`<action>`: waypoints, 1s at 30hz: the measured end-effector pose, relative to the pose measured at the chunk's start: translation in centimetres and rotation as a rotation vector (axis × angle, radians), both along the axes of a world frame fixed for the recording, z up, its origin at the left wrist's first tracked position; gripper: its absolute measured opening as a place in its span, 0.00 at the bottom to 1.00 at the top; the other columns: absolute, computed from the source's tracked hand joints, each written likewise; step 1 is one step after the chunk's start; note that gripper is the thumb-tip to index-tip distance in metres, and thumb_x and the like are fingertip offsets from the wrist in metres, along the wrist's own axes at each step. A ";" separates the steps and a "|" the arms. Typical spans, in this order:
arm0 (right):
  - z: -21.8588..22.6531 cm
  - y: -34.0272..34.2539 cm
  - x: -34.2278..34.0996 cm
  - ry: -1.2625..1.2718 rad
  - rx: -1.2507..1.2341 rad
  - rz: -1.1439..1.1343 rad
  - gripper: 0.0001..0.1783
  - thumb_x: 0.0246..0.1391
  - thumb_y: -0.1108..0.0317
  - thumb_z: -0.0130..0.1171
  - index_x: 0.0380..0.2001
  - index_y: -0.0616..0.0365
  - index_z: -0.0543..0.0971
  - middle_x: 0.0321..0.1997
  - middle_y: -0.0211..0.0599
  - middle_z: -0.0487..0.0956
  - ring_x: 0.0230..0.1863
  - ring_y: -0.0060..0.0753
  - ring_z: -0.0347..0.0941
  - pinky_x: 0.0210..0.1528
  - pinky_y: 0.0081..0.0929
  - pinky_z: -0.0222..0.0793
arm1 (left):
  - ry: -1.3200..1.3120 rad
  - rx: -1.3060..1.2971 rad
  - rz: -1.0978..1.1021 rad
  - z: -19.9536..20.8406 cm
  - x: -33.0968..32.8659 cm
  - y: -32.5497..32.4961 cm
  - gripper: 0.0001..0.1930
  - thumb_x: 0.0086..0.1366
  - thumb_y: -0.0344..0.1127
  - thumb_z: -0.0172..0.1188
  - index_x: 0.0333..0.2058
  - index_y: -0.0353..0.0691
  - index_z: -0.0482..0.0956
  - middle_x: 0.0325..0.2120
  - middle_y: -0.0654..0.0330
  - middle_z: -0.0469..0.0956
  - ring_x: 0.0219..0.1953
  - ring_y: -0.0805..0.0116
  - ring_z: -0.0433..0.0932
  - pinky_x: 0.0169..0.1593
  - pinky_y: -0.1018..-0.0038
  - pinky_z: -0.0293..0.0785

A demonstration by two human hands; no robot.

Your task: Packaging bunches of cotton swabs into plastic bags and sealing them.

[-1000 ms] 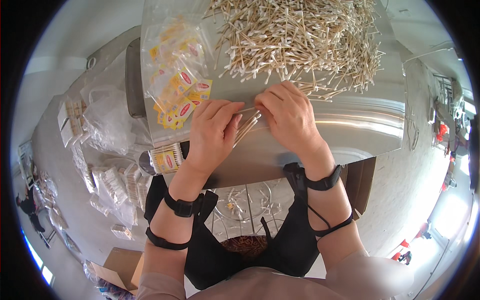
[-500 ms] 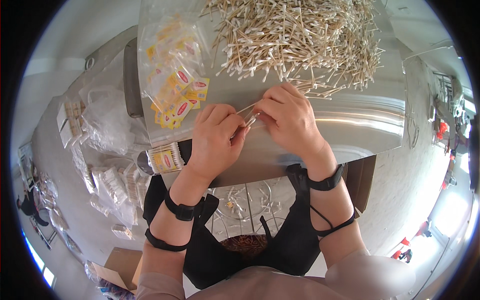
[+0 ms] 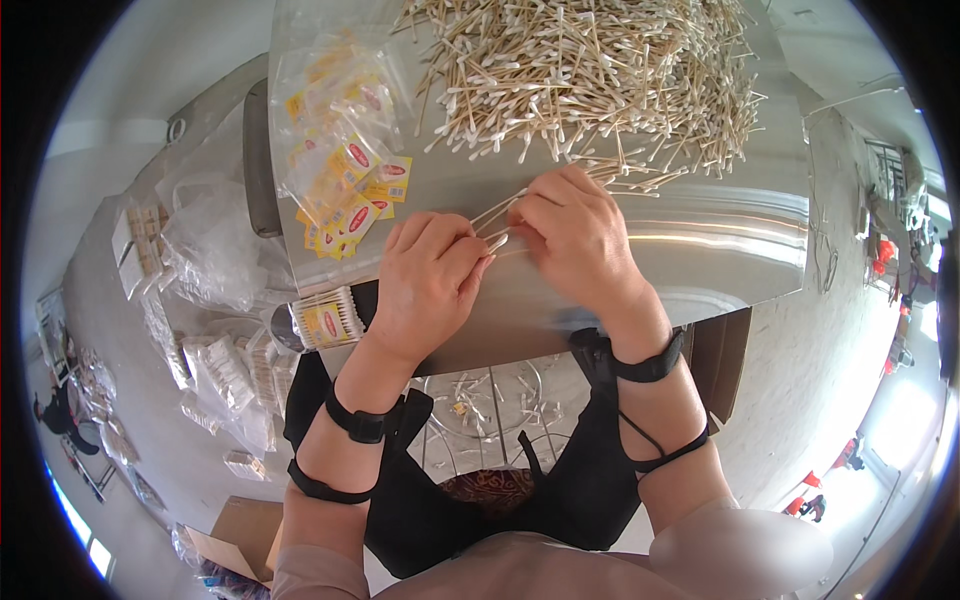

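My left hand (image 3: pixel 428 285) is closed, with white tips of cotton swabs (image 3: pixel 497 243) poking out between thumb and fingers. Close beside it, my right hand (image 3: pixel 575 235) has its fingertips bent down at a few swab sticks; its fingers are pinched and partly hidden. More loose swabs lie under and past the right fingers. Beyond both hands a big heap of wooden cotton swabs (image 3: pixel 590 80) covers the far part of the metal table (image 3: pixel 690 235). By my left forearm rests a filled pack of swabs (image 3: pixel 328 318) with a yellow card in front.
Clear plastic bags and yellow cards (image 3: pixel 350 190) lie on the table's left side. Bagged swab packs (image 3: pixel 220 370) and a large clear plastic bag (image 3: pixel 215 240) are at the left. An open cardboard box (image 3: pixel 240 535) stands lower left, and another carton (image 3: pixel 722 365) is under the table's right edge.
My left hand has shifted slightly left, and the swab tips in its grip show at a slightly different angle. The right hand stays almost in place.
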State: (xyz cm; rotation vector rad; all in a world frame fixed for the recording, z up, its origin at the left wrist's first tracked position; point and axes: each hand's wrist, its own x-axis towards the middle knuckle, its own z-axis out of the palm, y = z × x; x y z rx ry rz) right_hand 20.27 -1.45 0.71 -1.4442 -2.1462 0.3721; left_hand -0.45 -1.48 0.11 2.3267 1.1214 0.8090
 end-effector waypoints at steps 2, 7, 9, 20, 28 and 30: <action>0.2 0.0 -0.5 0.029 -0.026 0.006 0.07 0.43 0.75 0.68 0.27 0.54 0.81 0.32 0.30 0.76 0.39 0.39 0.74 0.42 0.35 0.74 | -0.017 -0.016 0.002 -0.2 -0.2 0.0 0.09 0.51 0.25 0.71 0.32 0.39 0.82 0.36 0.59 0.80 0.39 0.55 0.77 0.44 0.62 0.73; 0.4 0.4 0.3 0.051 0.060 -0.132 0.10 0.42 0.76 0.69 0.31 0.54 0.83 0.35 0.30 0.79 0.40 0.40 0.75 0.44 0.35 0.75 | -0.118 -0.047 0.060 -0.8 0.2 0.4 0.10 0.57 0.24 0.67 0.38 0.38 0.82 0.43 0.58 0.83 0.44 0.53 0.79 0.49 0.61 0.74; 0.1 0.3 0.4 0.022 0.068 -0.146 0.11 0.42 0.76 0.69 0.33 0.54 0.84 0.36 0.31 0.79 0.40 0.40 0.75 0.44 0.35 0.75 | -0.130 -0.047 0.055 -1.0 0.3 0.6 0.10 0.59 0.24 0.66 0.40 0.37 0.82 0.44 0.57 0.84 0.45 0.52 0.79 0.50 0.61 0.74; 1.6 0.1 3.6 0.030 -0.029 -0.243 0.14 0.42 0.78 0.69 0.35 0.51 0.85 0.36 0.30 0.80 0.41 0.42 0.76 0.43 0.37 0.75 | -0.141 -0.106 -0.011 -0.8 0.6 0.5 0.14 0.55 0.21 0.68 0.41 0.39 0.83 0.40 0.60 0.85 0.43 0.56 0.80 0.49 0.63 0.74; 0.6 0.2 3.5 0.006 0.017 -0.228 0.13 0.41 0.76 0.71 0.33 0.49 0.85 0.37 0.28 0.79 0.41 0.40 0.75 0.43 0.37 0.74 | -0.117 -0.162 -0.139 -0.7 0.8 0.2 0.13 0.55 0.22 0.67 0.39 0.40 0.82 0.38 0.60 0.84 0.42 0.56 0.80 0.48 0.64 0.75; 0.5 0.4 2.7 0.003 0.033 -0.218 0.13 0.41 0.75 0.71 0.32 0.48 0.85 0.37 0.28 0.79 0.41 0.39 0.75 0.43 0.36 0.74 | -0.116 -0.179 -0.167 -0.7 0.7 0.0 0.12 0.55 0.21 0.67 0.39 0.40 0.82 0.38 0.59 0.84 0.43 0.55 0.80 0.48 0.63 0.75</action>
